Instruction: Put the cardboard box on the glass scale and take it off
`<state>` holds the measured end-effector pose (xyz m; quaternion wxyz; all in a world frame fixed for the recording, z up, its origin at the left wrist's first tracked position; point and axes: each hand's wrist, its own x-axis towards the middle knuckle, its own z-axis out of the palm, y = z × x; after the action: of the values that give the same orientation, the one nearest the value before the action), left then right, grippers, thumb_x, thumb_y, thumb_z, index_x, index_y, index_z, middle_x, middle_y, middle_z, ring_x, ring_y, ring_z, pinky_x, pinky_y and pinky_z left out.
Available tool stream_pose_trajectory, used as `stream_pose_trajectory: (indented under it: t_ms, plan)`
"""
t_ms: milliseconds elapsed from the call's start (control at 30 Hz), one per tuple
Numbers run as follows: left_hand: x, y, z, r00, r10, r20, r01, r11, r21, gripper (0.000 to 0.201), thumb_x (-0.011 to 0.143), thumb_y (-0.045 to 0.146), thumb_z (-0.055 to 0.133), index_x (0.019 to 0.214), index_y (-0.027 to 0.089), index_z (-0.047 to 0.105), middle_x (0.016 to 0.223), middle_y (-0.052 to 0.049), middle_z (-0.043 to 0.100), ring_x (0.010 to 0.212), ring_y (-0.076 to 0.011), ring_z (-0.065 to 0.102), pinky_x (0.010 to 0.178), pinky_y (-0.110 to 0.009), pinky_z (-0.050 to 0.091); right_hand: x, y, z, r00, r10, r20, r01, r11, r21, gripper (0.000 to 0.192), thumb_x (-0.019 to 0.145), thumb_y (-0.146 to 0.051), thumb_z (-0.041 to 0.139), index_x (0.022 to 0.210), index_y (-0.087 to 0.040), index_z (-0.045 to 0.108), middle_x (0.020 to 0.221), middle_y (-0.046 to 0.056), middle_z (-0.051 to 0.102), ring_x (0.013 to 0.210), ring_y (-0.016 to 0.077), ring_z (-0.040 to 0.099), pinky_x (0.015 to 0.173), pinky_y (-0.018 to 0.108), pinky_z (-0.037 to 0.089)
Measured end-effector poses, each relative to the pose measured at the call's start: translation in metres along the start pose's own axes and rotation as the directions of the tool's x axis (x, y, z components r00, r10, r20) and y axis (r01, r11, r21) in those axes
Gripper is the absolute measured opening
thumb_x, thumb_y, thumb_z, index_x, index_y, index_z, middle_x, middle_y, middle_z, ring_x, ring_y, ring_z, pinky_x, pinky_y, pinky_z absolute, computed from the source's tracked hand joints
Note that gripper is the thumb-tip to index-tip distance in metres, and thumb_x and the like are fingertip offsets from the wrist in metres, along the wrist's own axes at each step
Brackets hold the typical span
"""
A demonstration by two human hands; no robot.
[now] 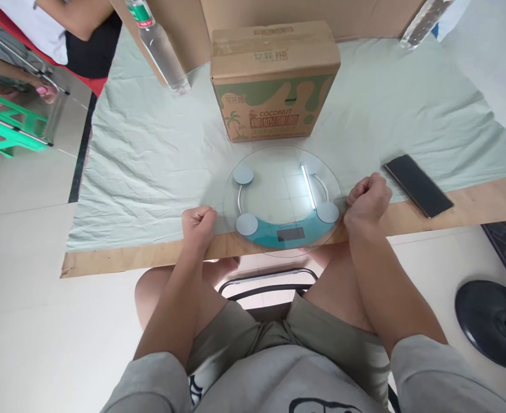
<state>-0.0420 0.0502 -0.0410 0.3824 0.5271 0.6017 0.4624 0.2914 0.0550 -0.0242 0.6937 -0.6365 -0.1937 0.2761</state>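
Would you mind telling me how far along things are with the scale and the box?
Done: the round glass scale lies flat at the table's near edge. In hand: nothing; the left hand and right hand rest as closed fists either side of it. Left: the coconut box stands behind the scale, not on it, and the display looks blank.

One camera sits on the person's head. It looks forward and steeply down, close over the table (471, 206) edge and lap.
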Motion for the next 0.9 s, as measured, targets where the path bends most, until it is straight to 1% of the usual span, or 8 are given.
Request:
stream_pose_trajectory:
  t_ms: [200, 333, 500, 600, 667, 767, 833, 900]
  plan:
    - [-0.001, 0.003, 0.000, 1.000, -0.004, -0.004, 0.004, 1.000, 0.021, 0.040, 0.066, 0.029, 0.058, 0.052, 0.020, 0.021, 0.055, 0.004, 0.014, 0.054, -0.0074, 0.014, 0.052, -0.027, 0.009, -0.003, -0.003, 0.002, 0.999, -0.035, 0.003, 0.035, 0.999, 0.011, 0.042, 0.086, -0.027, 0.047, 0.046, -0.022, 0.034, 0.045, -0.004, 0.025, 0.040, 0.0080, 0.020, 0.040, 0.024, 0.011]
    - [0.001, 0.010, -0.005, 0.990, 0.084, -0.114, -0.081, 0.996, 0.029, 0.038, 0.069, 0.022, 0.058, 0.052, 0.020, 0.024, 0.053, 0.004, 0.016, 0.053, -0.0078, 0.017, 0.053, -0.028, 0.010, -0.005, -0.007, -0.005, 0.989, -0.145, -0.004, 0.145, 0.989, 0.022, 0.041, 0.085, -0.028, 0.048, 0.046, -0.023, 0.035, 0.044, -0.003, 0.027, 0.039, 0.0088, 0.022, 0.040, 0.025, 0.012]
    - [0.055, 0.035, -0.017, 0.928, 0.275, -0.250, -0.267, 0.962, 0.065, 0.034, 0.072, 0.017, 0.054, 0.045, 0.018, 0.034, 0.047, 0.004, 0.027, 0.051, -0.0081, 0.027, 0.051, -0.027, 0.018, 0.022, -0.024, 0.011, 0.967, -0.237, 0.088, 0.233, 0.971, 0.058, 0.022, 0.076, -0.018, 0.047, 0.054, -0.020, 0.047, 0.048, -0.003, 0.036, 0.040, 0.0081, 0.031, 0.041, 0.024, 0.017]
    - [0.120, 0.053, -0.005, 0.955, 0.257, -0.150, -0.244, 0.964, 0.101, 0.022, 0.080, 0.008, 0.057, 0.059, 0.014, 0.058, 0.058, 0.000, 0.054, 0.063, -0.0102, 0.051, 0.062, -0.023, 0.041, 0.062, -0.034, 0.051, 0.941, -0.244, 0.234, 0.262, 0.964, -0.051, 0.014, 0.081, -0.011, 0.051, 0.070, -0.016, 0.056, 0.059, -0.004, 0.047, 0.047, 0.0065, 0.045, 0.044, 0.021, 0.027]
    - [0.162, 0.061, 0.012, 0.988, 0.132, -0.075, -0.125, 0.988, 0.094, 0.015, 0.087, 0.006, 0.064, 0.101, 0.009, 0.070, 0.095, -0.005, 0.072, 0.087, -0.0139, 0.065, 0.082, -0.027, 0.052, 0.089, -0.034, 0.082, 0.937, -0.160, 0.311, 0.223, 0.958, -0.178, 0.017, 0.080, -0.003, 0.053, 0.087, -0.015, 0.063, 0.083, 0.000, 0.063, 0.063, 0.0073, 0.059, 0.053, 0.020, 0.038]
    - [0.203, 0.063, 0.040, 0.990, 0.030, 0.136, -0.033, 0.999, 0.023, 0.058, 0.090, 0.009, 0.070, 0.145, 0.021, 0.055, 0.154, -0.007, 0.057, 0.132, -0.0237, 0.060, 0.109, -0.041, 0.051, 0.117, -0.026, 0.122, 0.831, -0.161, 0.533, 0.288, 0.943, -0.164, 0.059, 0.069, 0.009, 0.050, 0.118, -0.023, 0.061, 0.119, -0.001, 0.067, 0.097, 0.0089, 0.061, 0.075, 0.021, 0.050]
    - [0.213, 0.060, 0.053, 0.971, 0.063, 0.229, -0.041, 0.994, -0.099, 0.061, 0.089, 0.017, 0.071, 0.146, 0.030, 0.053, 0.156, -0.002, 0.056, 0.138, -0.0260, 0.056, 0.108, -0.043, 0.054, 0.122, -0.018, 0.137, 0.742, -0.168, 0.649, 0.294, 0.952, -0.090, 0.070, 0.065, 0.010, 0.048, 0.124, -0.027, 0.054, 0.122, -0.003, 0.066, 0.106, 0.0101, 0.058, 0.085, 0.024, 0.052]
    - [0.215, 0.055, 0.061, 0.951, 0.118, 0.286, -0.054, 0.974, -0.220, 0.062, 0.082, 0.025, 0.075, 0.140, 0.034, 0.056, 0.147, 0.002, 0.063, 0.133, -0.0272, 0.058, 0.098, -0.041, 0.059, 0.122, -0.010, 0.144, 0.702, -0.184, 0.688, 0.286, 0.957, -0.036, 0.070, 0.063, 0.007, 0.050, 0.124, -0.028, 0.049, 0.122, -0.004, 0.064, 0.108, 0.0118, 0.057, 0.089, 0.027, 0.052]
